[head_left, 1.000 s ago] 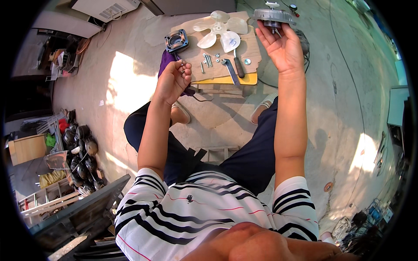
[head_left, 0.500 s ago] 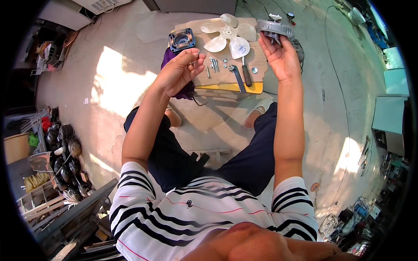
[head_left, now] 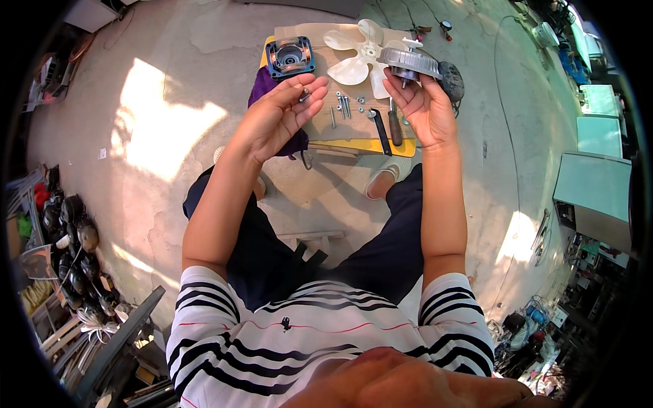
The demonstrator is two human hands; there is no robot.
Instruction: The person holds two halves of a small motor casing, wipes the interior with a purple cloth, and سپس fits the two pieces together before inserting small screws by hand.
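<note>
My left hand (head_left: pixel 282 115) pinches a small metal piece (head_left: pixel 305 94), below a blue square motor housing (head_left: pixel 290 58) with copper coils inside. My right hand (head_left: pixel 425 109) holds up a grey finned round motor part (head_left: pixel 412 62) with a shaft pointing down. A white five-bladed fan (head_left: pixel 358 47) lies on cardboard (head_left: pixel 320 119) behind and between my hands, with several bolts (head_left: pixel 343 103), an adjustable wrench (head_left: pixel 379 129) and a dark-handled screwdriver (head_left: pixel 394 128) in front of it.
A purple cloth (head_left: pixel 262 88) hangs at the board's left side. A rounded dark object (head_left: pixel 451 83) and cables lie right of it. Piled black round parts (head_left: pixel 75 231) are at left, boxy appliances (head_left: pixel 592 200) at right. My legs flank the board's near edge.
My right hand has moved left and down with the grey part, nearer the fan. My left hand has shifted slightly right and up, its fingers a little more spread around the small piece.
</note>
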